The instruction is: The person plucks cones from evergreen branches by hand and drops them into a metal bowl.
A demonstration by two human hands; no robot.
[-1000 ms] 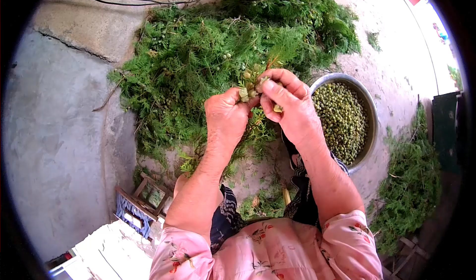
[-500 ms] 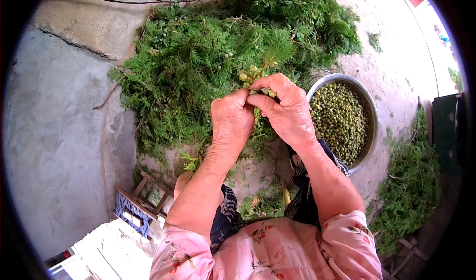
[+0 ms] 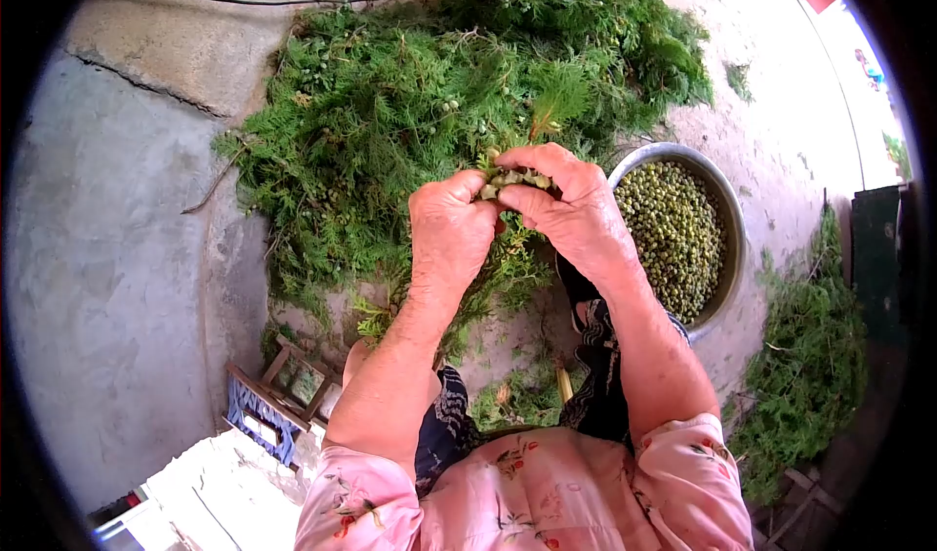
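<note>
My left hand (image 3: 454,229) is closed in a pinch on a conifer sprig (image 3: 547,114), whose green, feathery tip and brownish stem stick out above my fingers. Beside it, my right hand (image 3: 581,219) is closed too, its thumb and fingers gripping a small cluster of pale green cones (image 3: 515,181). The two hands nearly touch at the fingertips. Whether the cones are still joined to the sprig is hidden by my fingers. A metal basin (image 3: 734,221) full of small green cones (image 3: 669,239) stands just right of my right hand.
A large heap of cut conifer branches (image 3: 361,131) covers the ground ahead. More branches (image 3: 805,356) lie at the right. A small wooden stool (image 3: 283,380) with blue strapping stands at lower left. Black cables (image 3: 244,0) cross the concrete at the top left.
Both hands have shifted slightly; the left has moved a little left and down. More cones now show between the right thumb and fingers, and fewer on the stem above.
</note>
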